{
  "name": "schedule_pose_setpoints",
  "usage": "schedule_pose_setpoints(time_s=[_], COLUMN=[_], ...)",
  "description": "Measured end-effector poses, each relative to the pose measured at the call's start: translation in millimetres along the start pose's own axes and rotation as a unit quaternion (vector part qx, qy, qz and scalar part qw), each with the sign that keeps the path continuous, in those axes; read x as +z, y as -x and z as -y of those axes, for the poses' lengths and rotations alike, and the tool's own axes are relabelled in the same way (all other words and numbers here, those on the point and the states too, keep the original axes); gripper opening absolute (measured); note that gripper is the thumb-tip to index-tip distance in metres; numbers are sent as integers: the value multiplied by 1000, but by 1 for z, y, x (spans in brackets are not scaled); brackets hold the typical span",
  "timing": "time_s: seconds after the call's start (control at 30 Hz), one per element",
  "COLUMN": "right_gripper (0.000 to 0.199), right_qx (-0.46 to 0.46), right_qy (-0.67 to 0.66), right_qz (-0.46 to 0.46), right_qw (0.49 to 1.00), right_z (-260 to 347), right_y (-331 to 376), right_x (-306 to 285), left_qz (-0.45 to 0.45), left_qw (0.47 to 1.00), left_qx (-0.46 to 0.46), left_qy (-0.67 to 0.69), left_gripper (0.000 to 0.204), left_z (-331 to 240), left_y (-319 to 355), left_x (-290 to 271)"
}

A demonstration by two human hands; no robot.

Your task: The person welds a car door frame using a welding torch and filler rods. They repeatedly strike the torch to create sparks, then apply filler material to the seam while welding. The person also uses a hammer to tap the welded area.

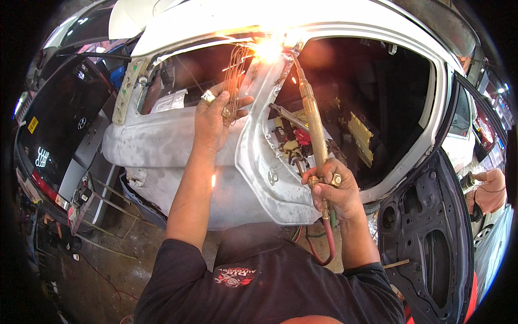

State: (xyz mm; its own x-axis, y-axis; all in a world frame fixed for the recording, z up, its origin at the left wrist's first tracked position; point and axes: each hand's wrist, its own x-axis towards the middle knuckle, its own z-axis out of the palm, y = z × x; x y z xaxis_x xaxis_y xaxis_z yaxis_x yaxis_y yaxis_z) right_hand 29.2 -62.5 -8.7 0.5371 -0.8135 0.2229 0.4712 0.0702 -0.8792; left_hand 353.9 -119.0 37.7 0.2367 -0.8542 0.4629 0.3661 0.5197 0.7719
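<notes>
Brass torch (314, 127), gripped by the right hand (330, 189), flames at upper centre; left hand (215, 116) clasps filler wire (235, 75) against the car pillar (259, 135), feeding it.

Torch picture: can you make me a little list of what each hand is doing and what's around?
left hand: holds a thin wire up toward the flame
right hand: grips the brass torch
flame: bright glow at the torch tip, on the car body
hoses: red and green, hanging below the right hand
door: dark, open, at right
other car: dark, at left
</notes>
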Motion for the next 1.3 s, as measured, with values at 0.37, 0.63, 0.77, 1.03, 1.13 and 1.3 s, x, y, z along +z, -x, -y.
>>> schedule_pose_setpoints(time_s=[0.37,0.63,0.77,1.03,1.13,1.3], right_gripper=[30,31,31,31,30,30], right_qx=[-6,-5,-3,2,6,3], right_qy=[12,0,-1,9,9,8], right_qz=[3,6,5,3,0,0], right_qw=[1000,1000,1000,1000,1000,1000], right_z=[-2,-5,-4,-2,-2,-3], right_y=[-1,-2,-3,-2,-2,-3], right_x=[-1,-1,1,3,2,2], left_qz=[-3,6,4,-3,-2,6], left_qw=[1000,1000,1000,1000,1000,1000], left_qx=[-2,4,1,3,-2,-1], left_qy=[-2,0,6,-1,2,3], left_gripper=[31,34,33,32,31,32], left_z=[1,1,1,1,0,1], left_y=[0,-2,-2,-2,-2,-3], left_x=[-2,-2,-4,-5,-5,-6])
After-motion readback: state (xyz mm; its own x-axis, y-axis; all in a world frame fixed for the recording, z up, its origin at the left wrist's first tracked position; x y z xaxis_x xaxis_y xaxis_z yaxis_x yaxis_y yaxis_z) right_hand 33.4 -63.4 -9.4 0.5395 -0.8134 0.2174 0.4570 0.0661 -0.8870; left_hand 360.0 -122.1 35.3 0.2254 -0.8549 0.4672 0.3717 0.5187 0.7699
